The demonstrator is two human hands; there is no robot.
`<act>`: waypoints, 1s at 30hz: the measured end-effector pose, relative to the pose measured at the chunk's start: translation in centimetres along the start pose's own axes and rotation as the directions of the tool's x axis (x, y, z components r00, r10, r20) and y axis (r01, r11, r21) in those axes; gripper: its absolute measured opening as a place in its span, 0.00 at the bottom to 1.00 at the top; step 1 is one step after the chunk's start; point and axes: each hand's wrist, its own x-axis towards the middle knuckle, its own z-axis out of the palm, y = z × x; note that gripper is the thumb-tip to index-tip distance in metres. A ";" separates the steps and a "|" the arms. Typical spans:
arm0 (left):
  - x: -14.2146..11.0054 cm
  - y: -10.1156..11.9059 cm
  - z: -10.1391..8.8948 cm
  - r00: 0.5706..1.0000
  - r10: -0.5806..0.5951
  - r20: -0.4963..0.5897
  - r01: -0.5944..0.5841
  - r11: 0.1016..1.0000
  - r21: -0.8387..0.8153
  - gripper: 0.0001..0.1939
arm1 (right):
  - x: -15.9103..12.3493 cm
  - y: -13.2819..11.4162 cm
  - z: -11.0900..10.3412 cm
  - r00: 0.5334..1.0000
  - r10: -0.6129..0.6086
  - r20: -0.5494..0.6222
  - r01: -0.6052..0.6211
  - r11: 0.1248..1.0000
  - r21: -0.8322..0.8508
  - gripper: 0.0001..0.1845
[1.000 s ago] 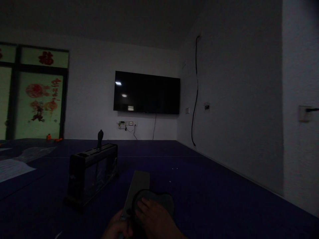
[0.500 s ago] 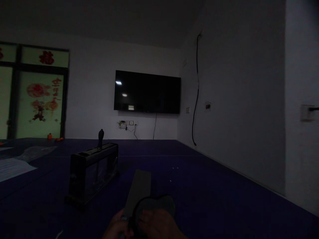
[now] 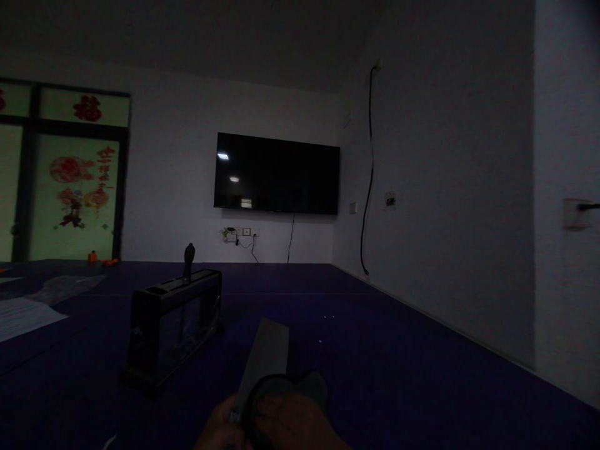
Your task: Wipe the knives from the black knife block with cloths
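At the bottom middle, my left hand (image 3: 221, 426) grips the near end of a long, flat grey bar (image 3: 268, 350), which points away from me and tilts a little to the right. Just beside it, my right hand (image 3: 293, 424) is curled over a dark grey, rounded piece with a black rim (image 3: 313, 386). This piece overlaps the near part of the bar. Its kind is hard to make out in the dim light. The picture's lower edge cuts off both hands, and the fingertips are partly hidden.
A black box-shaped frame (image 3: 145, 337) with a dark upright handle (image 3: 189, 261) stands left on the dark blue tabletop (image 3: 398, 375). Paper sheets (image 3: 28, 319) and clear plastic (image 3: 70, 286) lie farther left. Small orange items (image 3: 92, 256) sit at the back. A wall borders the right.
The grey bar's far end has shifted slightly right. Both hands keep their hold and have barely moved.
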 end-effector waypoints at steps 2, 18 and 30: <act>-0.1 0.2 0.1 1.000 -0.015 -0.024 0.014 1.000 -0.004 0.21 | -0.1 0.0 0.2 1.000 -0.004 -0.015 0.004 1.000 -0.007 0.14; 0.3 -1.1 -0.8 0.996 0.065 -0.063 -0.070 0.994 -0.082 0.16 | -1.0 0.6 0.4 0.936 -0.045 -0.348 0.028 0.998 -0.053 0.16; 0.3 -1.4 -0.7 0.998 0.058 -0.001 -0.058 0.997 -0.046 0.22 | 0.1 -0.5 0.3 0.998 -0.004 0.057 0.001 0.999 0.055 0.11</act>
